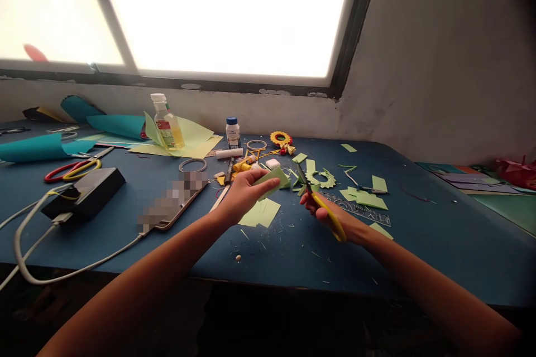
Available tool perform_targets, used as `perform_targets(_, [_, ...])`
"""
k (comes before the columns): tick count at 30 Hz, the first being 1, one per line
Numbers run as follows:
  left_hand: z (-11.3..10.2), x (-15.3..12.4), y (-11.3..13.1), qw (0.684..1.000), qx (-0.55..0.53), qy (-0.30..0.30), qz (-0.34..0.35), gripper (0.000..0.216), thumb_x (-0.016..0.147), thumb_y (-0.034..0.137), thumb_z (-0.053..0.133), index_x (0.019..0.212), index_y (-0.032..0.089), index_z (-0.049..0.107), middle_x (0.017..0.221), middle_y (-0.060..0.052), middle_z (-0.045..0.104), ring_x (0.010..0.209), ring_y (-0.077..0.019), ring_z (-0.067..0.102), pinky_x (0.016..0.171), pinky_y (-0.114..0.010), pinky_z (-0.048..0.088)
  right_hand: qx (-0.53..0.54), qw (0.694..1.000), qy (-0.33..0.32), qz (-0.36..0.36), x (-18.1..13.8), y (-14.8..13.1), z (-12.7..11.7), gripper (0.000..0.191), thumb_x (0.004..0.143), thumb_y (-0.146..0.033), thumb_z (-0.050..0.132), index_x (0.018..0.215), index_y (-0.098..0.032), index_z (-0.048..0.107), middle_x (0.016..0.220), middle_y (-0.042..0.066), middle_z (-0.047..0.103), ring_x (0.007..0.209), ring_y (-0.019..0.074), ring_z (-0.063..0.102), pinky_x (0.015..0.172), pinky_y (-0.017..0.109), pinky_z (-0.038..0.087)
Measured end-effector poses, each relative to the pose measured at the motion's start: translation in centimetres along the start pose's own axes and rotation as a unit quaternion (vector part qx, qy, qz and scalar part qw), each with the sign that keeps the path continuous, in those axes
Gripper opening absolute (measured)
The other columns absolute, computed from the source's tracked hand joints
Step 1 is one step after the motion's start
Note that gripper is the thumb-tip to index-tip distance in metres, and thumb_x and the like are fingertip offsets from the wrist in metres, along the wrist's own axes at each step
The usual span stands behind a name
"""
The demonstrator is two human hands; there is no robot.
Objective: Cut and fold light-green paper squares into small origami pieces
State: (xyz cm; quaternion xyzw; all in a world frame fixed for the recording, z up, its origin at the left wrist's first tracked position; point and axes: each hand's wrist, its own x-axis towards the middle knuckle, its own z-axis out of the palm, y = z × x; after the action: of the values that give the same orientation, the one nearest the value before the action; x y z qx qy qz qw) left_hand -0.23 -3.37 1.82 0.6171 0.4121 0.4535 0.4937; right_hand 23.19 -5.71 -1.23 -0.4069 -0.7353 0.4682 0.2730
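Observation:
My left hand (245, 192) is closed on a folded piece of light green paper (274, 180), held just above the blue table (439, 234). My right hand (329, 217) grips yellow-handled scissors (320, 203), whose dark blades point up and left toward the paper's right edge. Under my hands lie flat green paper pieces (260, 213) and small green scraps. Green cut-out shapes (320, 178) rest just beyond the scissors.
A phone (173, 203) on a white cable, a black box (86, 192), red and yellow scissors (71, 170), a clear bottle (166, 122), a small white jar (233, 132), a paper sunflower (280, 138), a ruler (360, 209) and teal paper rolls (115, 124) lie around.

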Motion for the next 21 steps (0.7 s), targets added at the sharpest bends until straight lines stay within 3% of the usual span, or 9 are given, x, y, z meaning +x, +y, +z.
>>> perform_targets(3, [0.0, 0.1, -0.1, 0.999, -0.020, -0.016, -0.033, 0.037, 0.068, 0.046, 0.073, 0.089, 0.015, 0.071, 0.077, -0.002, 0.064, 0.063, -0.0093, 0.054, 0.052, -0.019, 0.038, 0.007, 0.999, 0.043, -0.011, 0.7, 1.2, -0.3, 0.072, 0.065, -0.085, 0.041, 0.096, -0.021, 0.047, 0.081, 0.001, 0.043, 0.067, 0.0155, 0.037, 0.059, 0.028, 0.034])
perform_targets(7, [0.1, -0.1, 0.4, 0.998, -0.022, -0.034, -0.050, 0.035, 0.068, 0.047, 0.072, 0.083, 0.015, 0.071, 0.072, -0.002, 0.065, 0.059, -0.0077, 0.052, 0.052, -0.017, 0.039, -0.022, 0.999, 0.023, -0.003, 0.8, 1.5, -0.2, 0.077, 0.062, -0.089, 0.035, 0.092, -0.019, 0.050, 0.074, 0.000, 0.044, 0.063, 0.0146, 0.036, 0.058, 0.028, 0.035])
perform_targets(15, [0.4, -0.5, 0.6, 1.000, 0.007, -0.021, -0.011, 0.031, 0.070, 0.045, 0.071, 0.079, 0.015, 0.072, 0.071, -0.004, 0.069, 0.055, -0.0090, 0.055, 0.046, -0.018, 0.042, -0.058, 0.998, -0.023, -0.006, -0.1, -0.3, 1.0, 0.078, 0.062, -0.089, 0.025, 0.085, -0.019, 0.051, 0.073, 0.000, 0.046, 0.062, 0.0136, 0.036, 0.056, 0.026, 0.034])
perform_targets(21, [0.4, -0.6, 0.5, 1.000, 0.007, -0.004, 0.006, 0.033, 0.070, 0.045, 0.071, 0.080, 0.014, 0.071, 0.070, -0.005, 0.069, 0.055, -0.0090, 0.056, 0.045, -0.016, 0.042, -0.067, 0.998, -0.016, -0.002, -0.3, -1.0, 1.5, 0.074, 0.066, -0.087, 0.027, 0.083, -0.019, 0.050, 0.073, 0.000, 0.048, 0.062, 0.0139, 0.036, 0.055, 0.026, 0.031])
